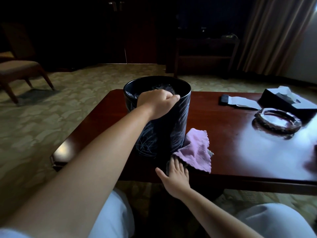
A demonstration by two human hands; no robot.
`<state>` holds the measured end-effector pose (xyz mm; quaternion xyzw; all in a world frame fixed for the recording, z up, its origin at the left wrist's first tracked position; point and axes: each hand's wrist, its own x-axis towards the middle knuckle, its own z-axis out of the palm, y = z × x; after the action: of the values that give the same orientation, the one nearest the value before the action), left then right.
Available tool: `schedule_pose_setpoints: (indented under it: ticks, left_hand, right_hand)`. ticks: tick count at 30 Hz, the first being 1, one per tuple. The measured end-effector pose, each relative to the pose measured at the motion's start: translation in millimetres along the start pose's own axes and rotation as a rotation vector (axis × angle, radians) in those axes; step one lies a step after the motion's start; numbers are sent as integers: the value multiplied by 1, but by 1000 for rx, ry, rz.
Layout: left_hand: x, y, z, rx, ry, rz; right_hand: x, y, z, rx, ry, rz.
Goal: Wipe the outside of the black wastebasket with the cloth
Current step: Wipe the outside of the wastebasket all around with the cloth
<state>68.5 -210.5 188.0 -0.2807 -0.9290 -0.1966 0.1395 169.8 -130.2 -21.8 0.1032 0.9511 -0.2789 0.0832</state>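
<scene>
**A:** Any brand or label on the wastebasket (164, 121)?

**B:** None that can be read. It is black, with pale scribbled streaks on its near side. It stands upright on the dark red table (231, 152), near the table's left end, with crumpled clear plastic inside.

**A:** And the hands?

**B:** The left hand (157, 104) reaches over the near rim, fingers curled round the rim and gripping it. The right hand (176, 172) lies at the foot of the wastebasket by the table's near edge, fingers straight and spread, pressing on the cloth (195, 152); the fingertips go under a pink fold, so whether they pinch it I cannot tell.

**A:** Where does the cloth lie?

**B:** Against the lower right side of the wastebasket, touching it. It is pink with a scalloped hem and a grey underside, and one corner reaches to the table's near edge.

**A:** Room to move?

**B:** Bare table shows on the left of the wastebasket up to the rounded corner, and a wide stretch to the right. Well apart on the far right are a glass ashtray (277, 123), a black tissue box (289, 102) and a dark flat thing with white paper (240, 102); no writing legible there. A chair (20, 69) stands far left on the patterned carpet (60, 103).
</scene>
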Motion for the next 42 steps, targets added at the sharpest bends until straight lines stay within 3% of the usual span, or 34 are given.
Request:
schedule_pose_setpoints:
  ticks: [10,17,23,27,33,38,42]
  left_hand:
    - [1,-1,0,5,4,11]
    - [1,2,-3,51,-36,-14]
    - [1,2,-4,67,-68,-20]
    - [0,2,-4,68,-60,-16]
    - [1,2,-3,52,-41,-3]
    - [0,2,-3,60,-32,0]
    - [0,2,-2,54,-22,7]
  right_hand:
    - [15,15,-14,-50,46,63]
    - [-5,15,0,-27,23,-131]
    - [4,-4,0,84,53,26]
    - [-8,-12,10,138,25,-47]
    - [4,-14,-6,316,191,-83]
    - [-3,-6,-7,347,91,-59]
    - [-6,-19,-12,390,153,-85]
